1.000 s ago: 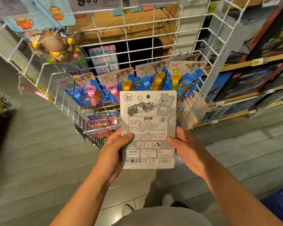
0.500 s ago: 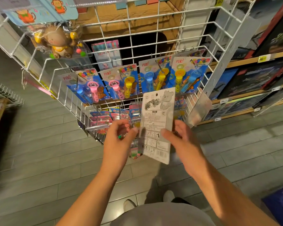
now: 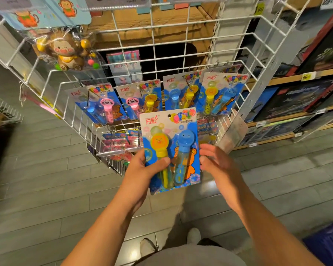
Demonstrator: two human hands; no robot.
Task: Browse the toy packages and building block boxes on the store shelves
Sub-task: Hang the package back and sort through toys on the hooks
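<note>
A store aisle with a grey plank floor [image 3: 46,189] and a white wire display rack [image 3: 181,43] hung with toy cards, seen from a camera worn on a shopper's head. In front of the rack the shopper holds a blue blister package [image 3: 170,148] face-up, its printed front toward the camera; under the plastic sit two bubble wands, a yellow one [image 3: 160,144] on the left and a blue one [image 3: 185,143] on the right.

The left hand [image 3: 142,169] has the grip: its thumb lies across the front of the card at the yellow wand's stem, with the fingers behind the left edge. The right hand [image 3: 217,164] is beside the card's right edge, its fingers loosely spread and uncurled; whether the fingertips touch the card cannot be told, as they are blurred.

Directly behind the held card, a row of matching packages [image 3: 204,93] hangs from hooks on the rack, showing blue, pink and yellow wands. Lower hooks carry smaller pink and blue packs [image 3: 117,141]. At the upper left of the rack hangs a bagged plush monkey toy [image 3: 65,50] under a light-blue header card [image 3: 46,14].

To the right, wooden shelves [image 3: 296,79] hold dark boxes [image 3: 296,98] standing on edge, with yellow price tags [image 3: 308,76] on the shelf fronts; their print is too blurred to read. At the bottom of the frame, the shopper's two shoes [image 3: 193,236] stand on the floor.
</note>
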